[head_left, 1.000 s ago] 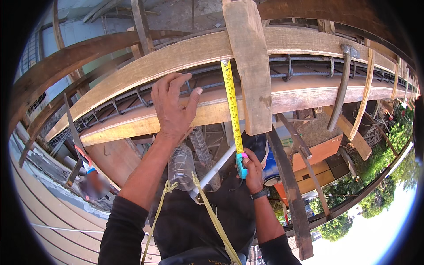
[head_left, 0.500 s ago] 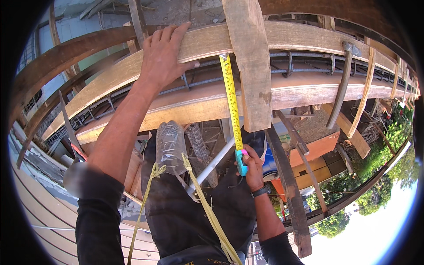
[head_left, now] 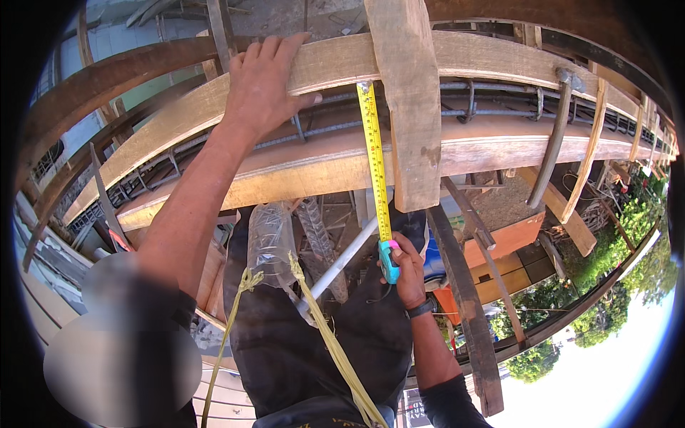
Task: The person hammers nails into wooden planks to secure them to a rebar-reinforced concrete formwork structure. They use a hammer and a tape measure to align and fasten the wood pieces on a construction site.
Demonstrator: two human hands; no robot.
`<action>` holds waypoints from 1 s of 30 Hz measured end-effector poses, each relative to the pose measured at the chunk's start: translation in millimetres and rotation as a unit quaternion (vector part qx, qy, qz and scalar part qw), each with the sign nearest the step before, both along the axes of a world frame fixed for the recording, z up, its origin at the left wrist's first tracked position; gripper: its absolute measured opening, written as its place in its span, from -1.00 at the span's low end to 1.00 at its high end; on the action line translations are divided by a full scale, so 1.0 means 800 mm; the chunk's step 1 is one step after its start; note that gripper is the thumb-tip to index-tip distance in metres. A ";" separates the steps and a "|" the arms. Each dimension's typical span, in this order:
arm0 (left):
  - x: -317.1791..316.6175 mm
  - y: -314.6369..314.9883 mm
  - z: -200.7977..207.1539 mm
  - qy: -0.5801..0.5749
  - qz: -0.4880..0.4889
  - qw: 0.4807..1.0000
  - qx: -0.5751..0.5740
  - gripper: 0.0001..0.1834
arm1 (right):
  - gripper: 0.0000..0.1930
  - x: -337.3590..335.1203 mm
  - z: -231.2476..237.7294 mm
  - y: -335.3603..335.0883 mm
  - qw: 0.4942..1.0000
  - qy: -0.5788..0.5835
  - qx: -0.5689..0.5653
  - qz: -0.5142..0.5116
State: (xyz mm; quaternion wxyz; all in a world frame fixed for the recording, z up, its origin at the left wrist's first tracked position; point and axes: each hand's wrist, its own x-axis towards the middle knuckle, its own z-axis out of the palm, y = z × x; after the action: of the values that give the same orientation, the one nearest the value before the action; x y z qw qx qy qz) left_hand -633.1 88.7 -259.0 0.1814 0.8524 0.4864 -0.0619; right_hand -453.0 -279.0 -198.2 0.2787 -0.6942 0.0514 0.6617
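In my right hand, wrapped round its case, is a tape measure with a teal and pink body. Its yellow blade stretches away from me across the near form board, and the hooked end meets the inner edge of the far board. Between the two boards run steel reinforcing bars. My left hand rests over the far board, fingers over its top edge and thumb stretched toward the gap. Just right of the blade, a wooden crosspiece spans both boards.
A clear plastic bottle hangs on yellow cords before my dark trousers. A pale pipe slants below. Wooden struts and a hooked metal bar stand at right, with trees beyond.
The view has shifted slightly. Both hands, the tape measure and its stretched blade keep nearly the same places against the boards. A blurred patch over my left sleeve has grown.
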 end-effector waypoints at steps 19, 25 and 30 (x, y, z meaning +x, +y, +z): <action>0.002 -0.006 -0.008 0.000 -0.004 0.999 0.046 -0.04 | -0.48 -0.003 0.000 0.003 1.000 0.007 -0.003 -0.002; 0.012 -0.007 0.009 -0.016 0.000 0.999 0.035 -0.06 | -0.48 -0.003 0.003 0.009 1.000 0.001 -0.012 0.006; 0.014 -0.010 0.004 -0.035 0.000 0.998 0.059 -0.09 | -0.45 -0.002 0.005 0.012 1.000 -0.004 -0.018 0.018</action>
State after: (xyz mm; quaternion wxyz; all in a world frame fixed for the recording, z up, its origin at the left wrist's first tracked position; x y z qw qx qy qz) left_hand -621.6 80.8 -255.9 0.1477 0.8631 0.4829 -0.0031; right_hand -454.2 -269.1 -194.6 0.2544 -0.7027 0.0491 0.6627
